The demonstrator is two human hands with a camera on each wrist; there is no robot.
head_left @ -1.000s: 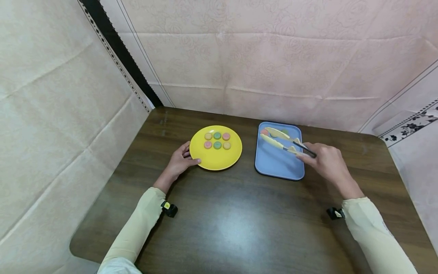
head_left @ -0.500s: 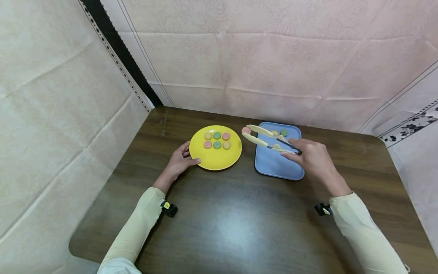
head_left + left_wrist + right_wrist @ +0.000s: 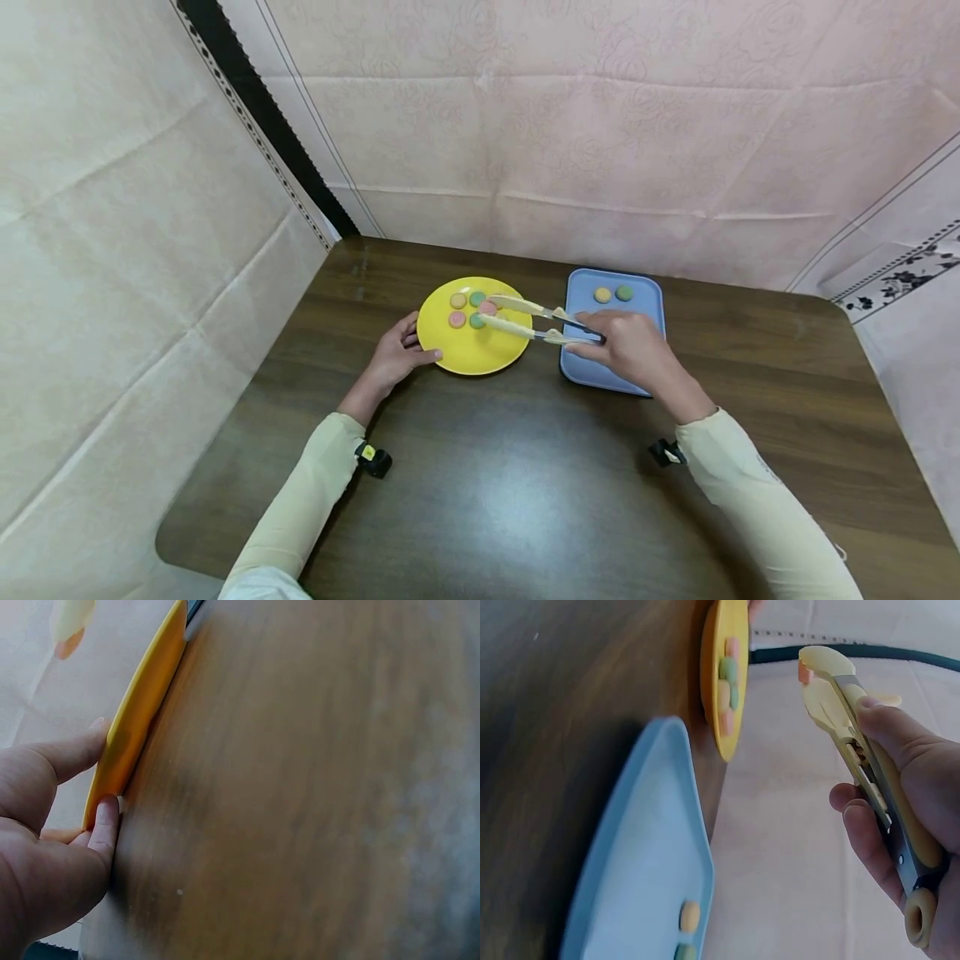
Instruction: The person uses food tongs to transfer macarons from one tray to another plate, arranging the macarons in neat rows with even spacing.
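My left hand [image 3: 393, 350] pinches the left rim of a yellow plate [image 3: 472, 357]; in the left wrist view the thumb and a finger [image 3: 106, 817] lie on opposite sides of the rim. Several small round discs in beige, green and pink, like little cookies, sit on the plate. My right hand [image 3: 633, 346] grips tongs [image 3: 517, 305] with pale yellow tips. Between the tips is a pink disc [image 3: 804, 673], held above the plate. The tongs partly cover the plate's right-hand discs in the head view.
A blue tray [image 3: 600, 375] stands to the right of the plate, partly under my right hand. A yellow disc [image 3: 602, 295] and a green disc [image 3: 624, 292] lie at its far end. The brown wooden table [image 3: 450, 467] backs onto a cloth-covered wall.
My right hand has moved left with the tongs, carrying the pink disc from the blue tray to over the yellow plate. The left hand has stayed at the plate's rim.
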